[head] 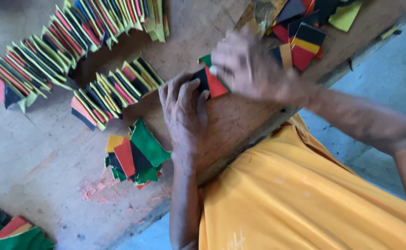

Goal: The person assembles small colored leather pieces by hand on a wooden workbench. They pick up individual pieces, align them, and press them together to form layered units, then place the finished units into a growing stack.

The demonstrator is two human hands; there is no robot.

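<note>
Left hand [183, 109]: flat on the bench [240, 120], fingertips pressing a black-and-red patch [211, 83].
Right hand [244, 67]: blurred, over the same patch; cannot tell its grip.
Patch: mid-bench, between both hands.
Rows [115, 92]: folded pieces, left.
Loose pile [136, 155]: near the left wrist.

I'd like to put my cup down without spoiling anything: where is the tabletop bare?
Bare wood shows left of the loose pile, below the fanned rows, and near the top, beside the scrap heap. It is crowded around both hands, left and right.
</note>
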